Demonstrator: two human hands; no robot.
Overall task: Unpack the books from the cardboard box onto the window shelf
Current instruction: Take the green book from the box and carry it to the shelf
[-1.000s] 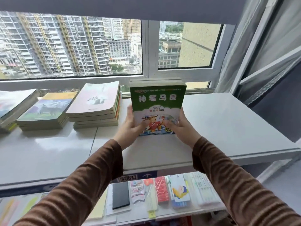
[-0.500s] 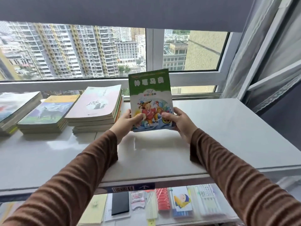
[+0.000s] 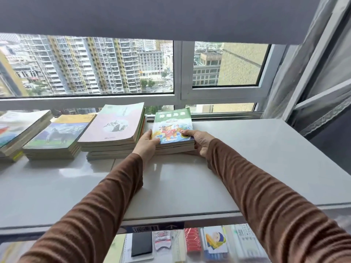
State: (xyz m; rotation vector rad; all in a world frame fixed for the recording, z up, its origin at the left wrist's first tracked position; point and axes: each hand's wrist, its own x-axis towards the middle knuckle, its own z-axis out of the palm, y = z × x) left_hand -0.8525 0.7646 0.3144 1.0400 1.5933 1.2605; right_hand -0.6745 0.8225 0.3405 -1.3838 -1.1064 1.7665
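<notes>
Head view: both hands grip a short stack of books topped by a green-covered book (image 3: 171, 124), which lies flat on the window shelf (image 3: 247, 149) at about twelve o'clock from the wearer. The left hand (image 3: 147, 144) clasps the stack's near left corner, thumb on the cover; the right hand (image 3: 198, 141) clasps the near right corner, thumb likewise on top and fingers wrapped down the edge. The stack appears to rest on the shelf, just beside a taller pink-covered stack (image 3: 114, 130) at eleven o'clock; whether the two touch I cannot tell. Further to ten o'clock sit a stack with a horse cover (image 3: 57, 137) and, at nine o'clock, another stack (image 3: 17, 130) cut by the frame edge. So four stacks are on the shelf, and this one seems set down but not released. The shelf from one to three o'clock is bare. The cardboard box is not visible, so how many books remain cannot be judged. Below the shelf edge, at six o'clock, packaged stationery (image 3: 195, 243) shows.
</notes>
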